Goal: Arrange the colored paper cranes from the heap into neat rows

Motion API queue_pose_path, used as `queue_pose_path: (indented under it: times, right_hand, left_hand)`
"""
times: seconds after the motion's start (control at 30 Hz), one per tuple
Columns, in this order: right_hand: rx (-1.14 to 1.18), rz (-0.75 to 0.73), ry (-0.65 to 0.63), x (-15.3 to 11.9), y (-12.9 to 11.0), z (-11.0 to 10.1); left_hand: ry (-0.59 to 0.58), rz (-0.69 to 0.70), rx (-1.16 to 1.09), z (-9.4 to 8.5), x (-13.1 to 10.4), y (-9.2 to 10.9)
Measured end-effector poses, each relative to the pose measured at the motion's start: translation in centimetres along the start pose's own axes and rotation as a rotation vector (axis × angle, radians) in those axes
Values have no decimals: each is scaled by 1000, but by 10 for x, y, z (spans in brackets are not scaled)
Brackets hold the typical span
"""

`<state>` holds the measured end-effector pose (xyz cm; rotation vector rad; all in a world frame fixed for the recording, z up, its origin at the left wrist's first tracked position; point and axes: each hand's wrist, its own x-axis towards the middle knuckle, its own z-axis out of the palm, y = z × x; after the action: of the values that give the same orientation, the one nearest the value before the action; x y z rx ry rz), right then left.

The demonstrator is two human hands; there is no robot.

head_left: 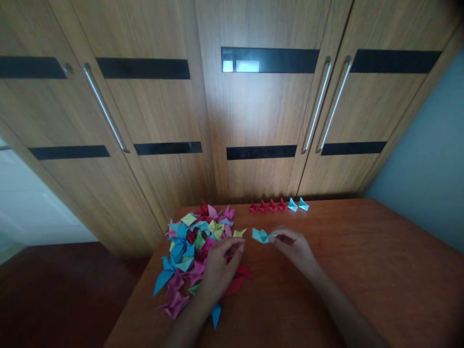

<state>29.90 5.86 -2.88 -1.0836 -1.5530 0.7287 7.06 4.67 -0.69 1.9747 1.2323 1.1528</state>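
Note:
Between the thumb and fingers of my right hand (295,249) is a light blue origami crane (261,236), raised a little above the table. My left hand (224,263) is over the right side of a pile of folded paper cranes (184,250), its thumb and fingertips brought together with nothing visible in them. Pink, red, blue, yellow and green pieces make up the pile, and my left hand hides part of it. Just beyond my left fingertips lies a yellow paper piece (239,233). Red paper pieces (239,280) show beside my left wrist.
Along the back edge of the brown wooden table (362,261) stands a row of red origami pieces (268,206) continuing into two light blue ones (297,205). A wooden wardrobe (257,116) with metal handles rises directly behind. A blue wall (424,159) is at the right.

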Motion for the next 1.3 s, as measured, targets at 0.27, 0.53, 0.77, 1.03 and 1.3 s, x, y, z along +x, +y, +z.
queue_pose_path:
  times: [0.27,0.53,0.77,1.03,1.3]
  right_hand:
    - [-179,109,506,43,65,-105]
    - [-842,453,545,70,127,-176]
    - [-1034,697,384,75,143,-165]
    - [-1069,755,349,74,148,-155]
    - [-1095,746,327,73,145,-154]
  left_hand:
    - [-90,24,18,0,-3,9]
    - [-117,27,-7,1,-5,16]
    - [-126,33,-9,1,-4,16]
    - [-124,36,1,1,-6,15]
    - [-141,28,-5,2,-5,14]
